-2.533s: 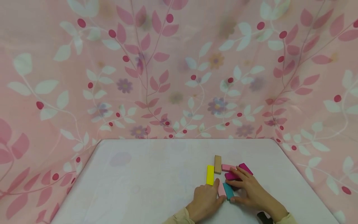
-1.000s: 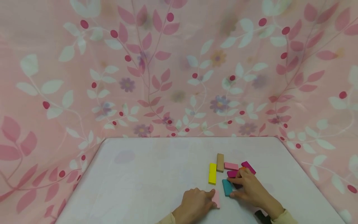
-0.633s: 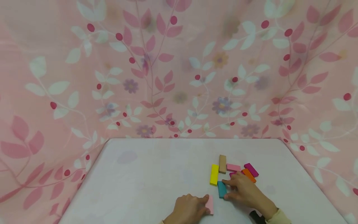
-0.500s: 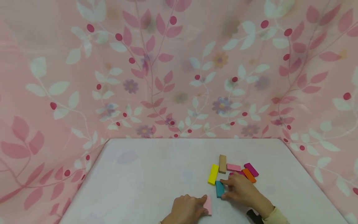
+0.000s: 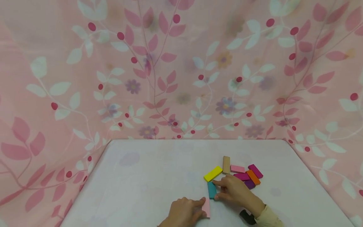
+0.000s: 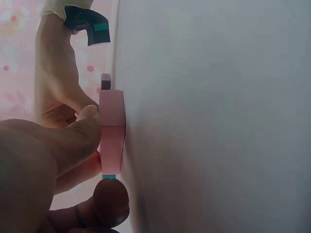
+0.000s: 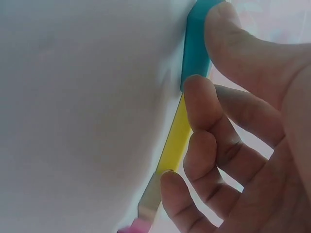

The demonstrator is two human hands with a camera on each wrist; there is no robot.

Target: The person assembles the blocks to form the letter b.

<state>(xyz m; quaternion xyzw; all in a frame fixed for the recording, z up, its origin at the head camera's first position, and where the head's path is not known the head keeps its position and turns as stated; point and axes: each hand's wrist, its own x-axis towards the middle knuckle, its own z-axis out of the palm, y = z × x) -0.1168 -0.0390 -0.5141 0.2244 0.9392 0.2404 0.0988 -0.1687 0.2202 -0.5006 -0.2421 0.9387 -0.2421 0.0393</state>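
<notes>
My left hand (image 5: 182, 211) pinches a light pink block (image 5: 207, 208) between thumb and index finger near the table's front. My right hand (image 5: 238, 191) holds a teal block (image 5: 211, 190) by its ends, thumb at the near end and index finger at the far one. The teal block lies just beyond the pink one, their ends close together. Past the teal block's far end, a yellow block (image 5: 213, 173) lies slantwise. In the right wrist view, the other right fingers (image 7: 200, 150) curl loosely beside the yellow block, holding nothing.
A tan wooden block (image 5: 226, 165) adjoins the yellow one. To its right lie a pink block (image 5: 237, 169), two magenta blocks (image 5: 256, 171), an orange block (image 5: 253, 177) and a purple block (image 5: 250, 184). A black wrist device (image 5: 247, 217) sits at the right sleeve. A floral curtain (image 5: 181, 69) surrounds the white table (image 5: 153, 176).
Both hands have slid left, bringing the light pink and teal blocks along. The yellow block has swung to a slant, its near end leftward. The orange and purple blocks have come out from behind the right hand.
</notes>
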